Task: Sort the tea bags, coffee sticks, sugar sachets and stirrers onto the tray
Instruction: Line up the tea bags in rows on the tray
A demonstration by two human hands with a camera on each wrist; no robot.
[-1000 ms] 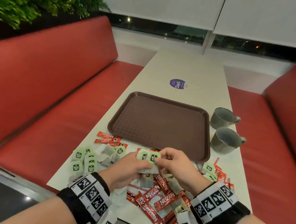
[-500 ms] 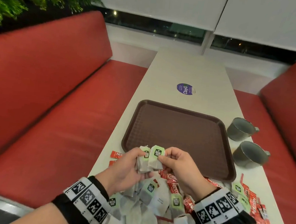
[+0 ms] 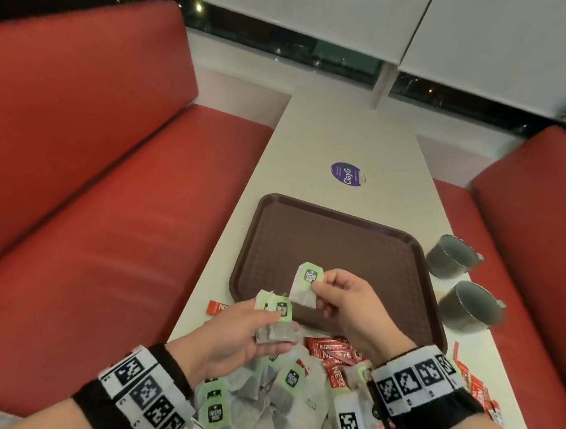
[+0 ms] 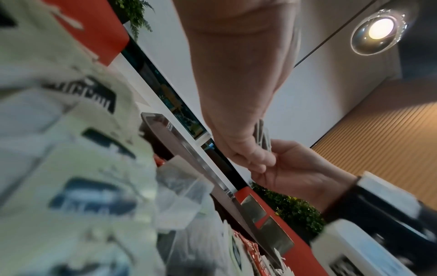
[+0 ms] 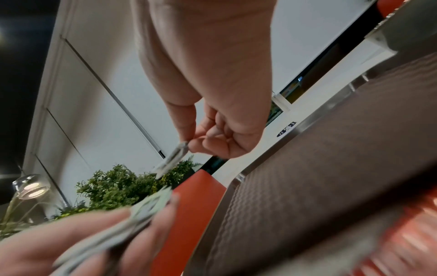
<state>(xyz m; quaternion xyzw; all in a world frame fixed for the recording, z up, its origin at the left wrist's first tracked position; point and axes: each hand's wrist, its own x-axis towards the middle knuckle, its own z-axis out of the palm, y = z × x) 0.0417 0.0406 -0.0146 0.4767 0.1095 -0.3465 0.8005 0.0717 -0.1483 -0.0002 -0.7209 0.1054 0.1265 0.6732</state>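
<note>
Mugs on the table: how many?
2. Both stand right of the tray: far mug by its right edge, near mug just in front of it. Nothing suggests more hidden.

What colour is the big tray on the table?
The tray is dark brown with a fine bumpy texture. The head view shows it best.

A long white table (image 3: 347, 141) is running away from the viewer toward a dark window strip (image 3: 286, 47), with white roller blinds (image 3: 322, 9) hanging above it. Red padded benches (image 3: 94, 167) are flanking the table on both sides. Green plants (image 5: 113, 186) are sitting behind the left bench. A round ceiling lamp (image 4: 378, 29) is glowing overhead, beside a wood-slatted wall (image 4: 390, 140).
</note>
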